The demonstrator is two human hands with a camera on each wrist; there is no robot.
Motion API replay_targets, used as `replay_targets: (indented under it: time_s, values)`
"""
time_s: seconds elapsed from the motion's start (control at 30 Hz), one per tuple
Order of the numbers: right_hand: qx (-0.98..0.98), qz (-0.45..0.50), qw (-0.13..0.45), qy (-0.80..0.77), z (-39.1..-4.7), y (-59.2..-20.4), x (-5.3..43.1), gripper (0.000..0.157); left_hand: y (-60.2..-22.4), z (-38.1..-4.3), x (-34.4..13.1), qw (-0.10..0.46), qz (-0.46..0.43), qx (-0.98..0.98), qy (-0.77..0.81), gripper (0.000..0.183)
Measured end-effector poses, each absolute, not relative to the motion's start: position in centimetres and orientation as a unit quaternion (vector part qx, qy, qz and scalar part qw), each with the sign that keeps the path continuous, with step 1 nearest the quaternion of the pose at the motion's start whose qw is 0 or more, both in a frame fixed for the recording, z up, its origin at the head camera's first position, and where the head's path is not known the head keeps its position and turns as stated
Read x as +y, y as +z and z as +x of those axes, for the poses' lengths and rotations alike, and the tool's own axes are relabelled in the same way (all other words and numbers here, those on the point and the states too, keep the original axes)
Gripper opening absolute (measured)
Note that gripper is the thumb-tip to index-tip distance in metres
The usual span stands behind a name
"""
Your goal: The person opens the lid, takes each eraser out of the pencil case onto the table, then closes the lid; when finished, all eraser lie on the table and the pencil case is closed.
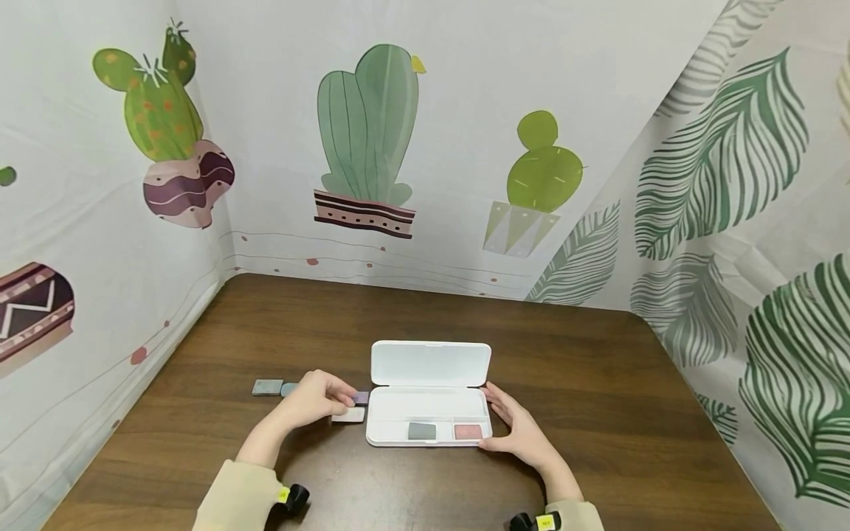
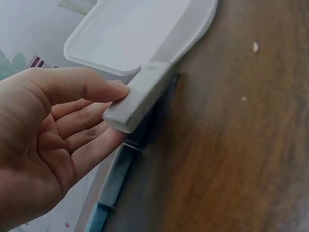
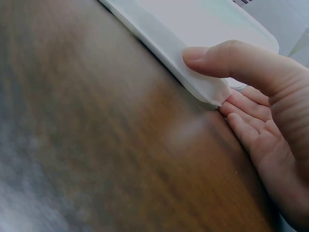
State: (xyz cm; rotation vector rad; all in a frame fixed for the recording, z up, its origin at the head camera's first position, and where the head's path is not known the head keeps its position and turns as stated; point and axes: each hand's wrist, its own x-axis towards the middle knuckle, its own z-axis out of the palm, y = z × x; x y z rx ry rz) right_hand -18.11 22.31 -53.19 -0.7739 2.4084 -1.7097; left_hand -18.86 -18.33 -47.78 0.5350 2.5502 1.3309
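An open white case (image 1: 425,404) with a hinged lid (image 1: 430,363) lies on the table, lid tipped back. Inside its front strip sit a dark grey block (image 1: 421,431) and a pinkish-red block (image 1: 468,432). My left hand (image 1: 312,400) pinches a small white block (image 2: 142,94) between thumb and fingers, just left of the case. Beyond that block, a purple block (image 1: 361,398) shows partly past the fingertips. At the case's right end my right hand (image 1: 521,435) grips it, thumb on the front rim (image 3: 193,72) and fingers along the side.
Left of my left hand a grey-blue block (image 1: 268,387) and a blue block (image 1: 288,389) lie in a row, the blue one partly hidden by the hand. The brown wooden table (image 1: 584,369) is bordered at back and sides by a cactus-printed cloth (image 1: 451,110).
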Motion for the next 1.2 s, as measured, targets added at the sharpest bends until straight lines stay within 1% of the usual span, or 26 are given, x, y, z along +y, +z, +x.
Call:
replay_targets:
  time_s: [0.23, 0.8, 1.2]
  values:
    - [0.789, -0.251, 0.046, -0.559, -18.12, -53.27, 22.33, 0.095, -47.98, -18.8, -18.16, 0.103, 0.185, 0.868, 0.449, 0.023]
    - [0.795, -0.24, 0.052, -0.555, -17.95, -53.11, 22.36, 0.095, -48.0, -18.86, -18.42, 0.118, 0.168, 0.865, 0.458, 0.021]
    - [0.791, -0.244, 0.047, -0.558, -17.89, -53.12, 22.35, 0.095, -48.13, -18.84, -18.15, 0.104, 0.182, 0.864, 0.458, 0.024]
